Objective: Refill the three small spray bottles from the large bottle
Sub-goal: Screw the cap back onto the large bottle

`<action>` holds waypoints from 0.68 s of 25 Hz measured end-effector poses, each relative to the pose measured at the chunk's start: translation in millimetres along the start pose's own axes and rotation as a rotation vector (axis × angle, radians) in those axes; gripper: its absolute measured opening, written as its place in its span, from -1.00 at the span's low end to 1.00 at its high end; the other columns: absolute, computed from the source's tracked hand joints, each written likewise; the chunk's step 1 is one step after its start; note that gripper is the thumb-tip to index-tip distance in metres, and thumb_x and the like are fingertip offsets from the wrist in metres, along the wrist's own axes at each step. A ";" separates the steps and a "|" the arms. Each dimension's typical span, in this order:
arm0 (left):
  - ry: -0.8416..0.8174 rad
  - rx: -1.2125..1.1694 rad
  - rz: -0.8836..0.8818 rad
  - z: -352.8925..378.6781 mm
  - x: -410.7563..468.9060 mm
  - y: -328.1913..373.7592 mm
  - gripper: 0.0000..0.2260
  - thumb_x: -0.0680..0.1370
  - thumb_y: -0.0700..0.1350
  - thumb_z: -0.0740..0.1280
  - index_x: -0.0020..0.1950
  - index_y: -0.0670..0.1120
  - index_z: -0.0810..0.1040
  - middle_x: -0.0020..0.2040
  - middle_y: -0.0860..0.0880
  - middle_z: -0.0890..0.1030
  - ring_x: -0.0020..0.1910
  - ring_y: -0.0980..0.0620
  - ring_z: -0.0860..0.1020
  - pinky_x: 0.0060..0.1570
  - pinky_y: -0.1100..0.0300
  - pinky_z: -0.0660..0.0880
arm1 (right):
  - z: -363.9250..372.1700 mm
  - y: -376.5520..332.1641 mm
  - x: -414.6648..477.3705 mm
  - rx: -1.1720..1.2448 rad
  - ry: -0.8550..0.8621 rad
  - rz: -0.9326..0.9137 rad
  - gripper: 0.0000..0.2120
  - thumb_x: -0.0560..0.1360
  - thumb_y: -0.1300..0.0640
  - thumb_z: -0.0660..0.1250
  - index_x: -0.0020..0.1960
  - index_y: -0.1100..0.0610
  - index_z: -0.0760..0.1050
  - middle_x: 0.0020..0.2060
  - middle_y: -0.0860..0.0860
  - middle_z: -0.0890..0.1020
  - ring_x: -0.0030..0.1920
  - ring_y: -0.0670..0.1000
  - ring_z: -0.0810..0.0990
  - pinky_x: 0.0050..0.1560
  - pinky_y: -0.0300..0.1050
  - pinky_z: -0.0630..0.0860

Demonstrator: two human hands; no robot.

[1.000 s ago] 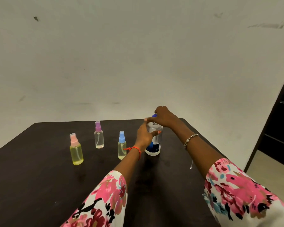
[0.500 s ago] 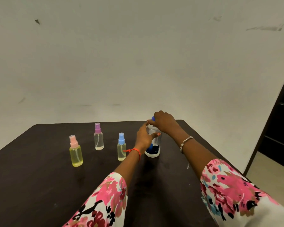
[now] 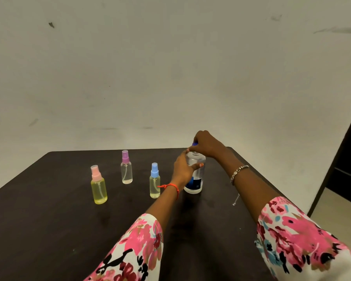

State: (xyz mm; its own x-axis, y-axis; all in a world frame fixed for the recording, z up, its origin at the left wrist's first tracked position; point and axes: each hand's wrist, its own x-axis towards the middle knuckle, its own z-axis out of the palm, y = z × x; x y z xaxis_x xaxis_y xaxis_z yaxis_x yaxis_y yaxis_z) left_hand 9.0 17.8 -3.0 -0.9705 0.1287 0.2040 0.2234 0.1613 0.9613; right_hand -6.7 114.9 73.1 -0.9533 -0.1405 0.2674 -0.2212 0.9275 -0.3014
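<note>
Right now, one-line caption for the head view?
Left hand holds the large bottle, right hand grips its blue cap; three small spray bottles stand alongside.

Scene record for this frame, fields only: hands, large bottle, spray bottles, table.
left hand: grips body of large bottle
right hand: pinches blue cap at its top
large bottle: upright on dark table; cap seating unclear
spray bottles: pink-capped spray bottle, purple-capped spray bottle, blue-capped spray bottle; all upright, capped, untouched, left of large bottle

Pink cap (image 3: 95, 171), purple cap (image 3: 125, 156), blue cap (image 3: 154, 169), pink-floral sleeves (image 3: 138, 246).
</note>
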 end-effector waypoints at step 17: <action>-0.007 0.009 0.003 0.0 -2.5 -0.2 -0.46 0.44 -0.19 0.40 0.37 -0.10 0.28 0.36 -0.11 0.40 0.34 -0.09 0.37 0.30 0.08 0.32 | 0.9 2.7 -1.6 -0.082 0.022 0.077 -0.52 0.44 -0.14 0.33 -0.39 0.13 0.19 -0.31 0.07 0.36 -0.37 -0.01 0.34 -0.44 -0.23 0.16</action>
State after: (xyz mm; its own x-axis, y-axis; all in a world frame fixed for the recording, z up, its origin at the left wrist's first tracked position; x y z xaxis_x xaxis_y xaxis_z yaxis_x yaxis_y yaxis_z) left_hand 11.4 17.4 -3.7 -0.9691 0.1359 0.2058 0.2274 0.1692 0.9590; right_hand -5.9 117.3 71.0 -0.9618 -0.0607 0.2670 -0.1290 0.9606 -0.2463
